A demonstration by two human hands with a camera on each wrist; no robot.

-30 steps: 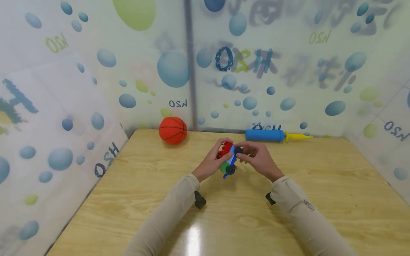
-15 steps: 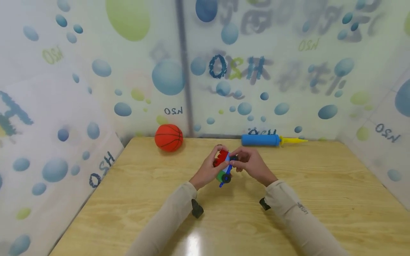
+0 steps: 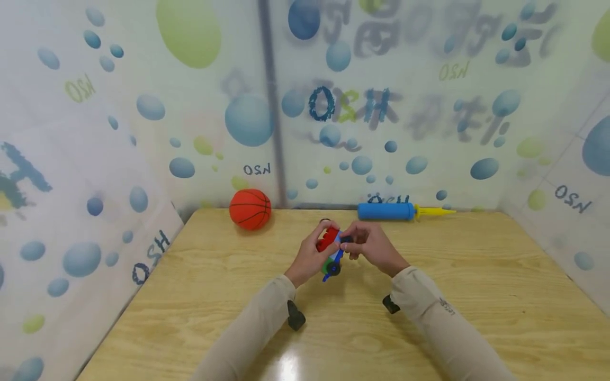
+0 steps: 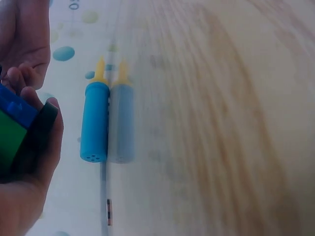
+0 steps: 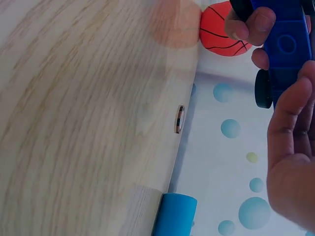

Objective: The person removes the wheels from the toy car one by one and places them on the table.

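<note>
Hands lower since earlier, both grips clamped on toy car [image 3: 331, 248], wheel [image 5: 263, 89] only right-wrist-visible

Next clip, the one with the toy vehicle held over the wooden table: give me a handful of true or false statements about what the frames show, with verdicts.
1. Both hands hold the toy vehicle. True: the left hand and the right hand grip it from either side.
2. The orange ball lies at the table's near edge. False: it lies at the far edge, against the wall.
3. The blue pump has a yellow nozzle. True.
4. The pump stands upright. False: it lies flat along the far edge of the table.
5. The toy has black wheels. True: they show in the right wrist view.
6. The ball touches the pump. False: they lie well apart.
</note>
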